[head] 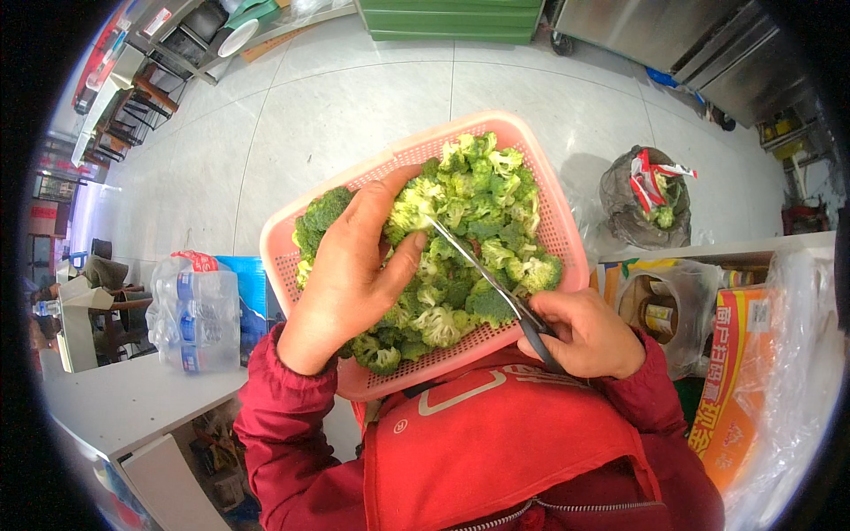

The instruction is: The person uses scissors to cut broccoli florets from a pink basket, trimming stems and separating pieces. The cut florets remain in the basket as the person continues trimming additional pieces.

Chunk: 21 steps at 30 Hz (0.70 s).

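Observation:
A pink perforated plastic basket (556, 199) sits before me, heaped with cut broccoli florets (441, 325). My left hand (362, 259) reaches over its left side and grips a pale green broccoli piece (416, 204) between thumb and fingers. Black-handled scissors (488, 277) are in my right hand (584, 332), at the basket's near right corner. Their blades point up and left, with the tips at the cut stem side of the held piece. A larger, darker broccoli head (325, 216) lies at the basket's left end, partly behind my left hand.
A dark plastic bag (621, 192) on the tiled floor holds scraps and a red wrapper. Shrink-wrapped bottles (196, 315) stand left on a white counter (146, 398). At right are a shelf with jars (657, 312) and an orange printed box (740, 378). A green cabinet (451, 20) stands ahead.

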Each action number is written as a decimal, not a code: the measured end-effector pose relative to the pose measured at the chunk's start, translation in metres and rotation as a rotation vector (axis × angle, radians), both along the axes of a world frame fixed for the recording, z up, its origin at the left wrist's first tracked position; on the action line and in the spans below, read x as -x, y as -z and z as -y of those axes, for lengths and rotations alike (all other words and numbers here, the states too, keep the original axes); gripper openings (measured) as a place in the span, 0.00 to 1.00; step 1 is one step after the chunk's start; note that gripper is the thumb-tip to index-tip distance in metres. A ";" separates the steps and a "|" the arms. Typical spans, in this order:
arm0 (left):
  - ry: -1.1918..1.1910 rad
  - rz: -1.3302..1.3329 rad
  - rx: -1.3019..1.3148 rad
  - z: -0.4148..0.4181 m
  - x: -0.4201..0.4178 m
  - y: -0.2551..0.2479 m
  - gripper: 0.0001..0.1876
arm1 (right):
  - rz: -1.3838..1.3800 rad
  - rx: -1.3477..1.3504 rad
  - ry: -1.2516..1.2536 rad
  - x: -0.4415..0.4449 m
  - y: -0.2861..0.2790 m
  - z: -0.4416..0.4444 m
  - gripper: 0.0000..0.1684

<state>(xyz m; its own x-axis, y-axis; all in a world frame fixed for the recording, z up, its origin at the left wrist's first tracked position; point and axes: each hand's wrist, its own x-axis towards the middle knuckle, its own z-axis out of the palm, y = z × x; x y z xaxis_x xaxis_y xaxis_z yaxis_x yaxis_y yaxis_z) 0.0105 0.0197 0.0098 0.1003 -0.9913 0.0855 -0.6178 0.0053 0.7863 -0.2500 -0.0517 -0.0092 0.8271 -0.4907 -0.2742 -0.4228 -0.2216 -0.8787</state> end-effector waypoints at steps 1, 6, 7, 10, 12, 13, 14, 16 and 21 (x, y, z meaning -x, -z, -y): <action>0.024 0.033 0.026 0.000 0.001 0.002 0.30 | -0.007 -0.045 -0.005 -0.002 -0.001 0.000 0.12; 0.058 0.021 0.005 0.000 0.000 0.003 0.30 | -0.015 0.005 -0.025 -0.004 0.007 -0.002 0.12; 0.059 0.023 -0.025 0.000 -0.001 0.001 0.30 | -0.025 0.023 -0.031 -0.004 0.005 -0.001 0.13; 0.074 0.015 -0.057 0.000 -0.005 0.003 0.30 | -0.037 0.066 -0.038 -0.002 0.004 0.001 0.14; 0.072 -0.022 -0.070 -0.001 -0.008 0.005 0.30 | -0.026 0.075 -0.032 0.000 0.011 0.001 0.15; 0.073 -0.037 -0.070 -0.001 -0.009 0.007 0.29 | -0.025 0.068 -0.029 0.000 0.011 0.000 0.16; 0.079 -0.045 -0.057 -0.001 -0.011 0.009 0.29 | -0.024 0.061 -0.027 0.000 0.011 -0.001 0.16; 0.059 -0.237 -0.060 -0.003 -0.013 0.015 0.29 | -0.032 0.034 -0.055 -0.001 0.007 -0.001 0.16; -0.104 -0.685 -0.227 -0.010 -0.019 0.013 0.28 | 0.007 -0.070 -0.039 0.019 -0.009 0.010 0.14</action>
<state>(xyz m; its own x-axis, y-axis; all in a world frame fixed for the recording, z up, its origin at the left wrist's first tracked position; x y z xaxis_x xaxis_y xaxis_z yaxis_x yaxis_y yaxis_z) 0.0291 0.0295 -0.0033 0.1522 -0.9595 -0.2369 0.0250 -0.2359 0.9715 -0.2692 -0.0617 0.0000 0.8473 -0.4377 -0.3009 -0.4087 -0.1755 -0.8956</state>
